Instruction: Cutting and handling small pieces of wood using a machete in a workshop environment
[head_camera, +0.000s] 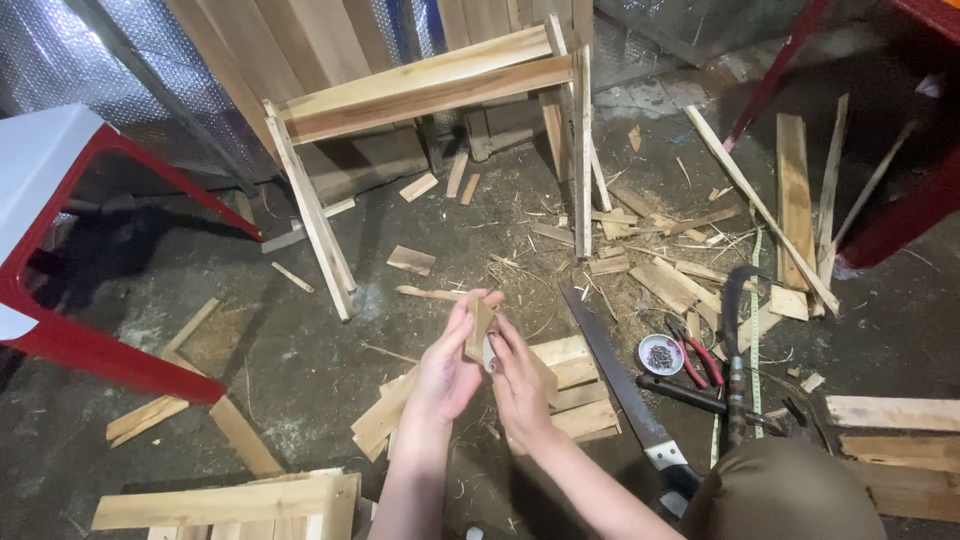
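My left hand and right hand pinch a small wood offcut between closed fingers; likely light, stiff, splintery, so best gripped by flat faces, above slat pile.

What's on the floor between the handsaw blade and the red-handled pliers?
A small round dish of nails sits between the handsaw and the pliers, seen in the head view.

One head-worn camera looks steeply down from above at the littered concrete floor, close over the person's forearms, facing forward toward the wooden frame.
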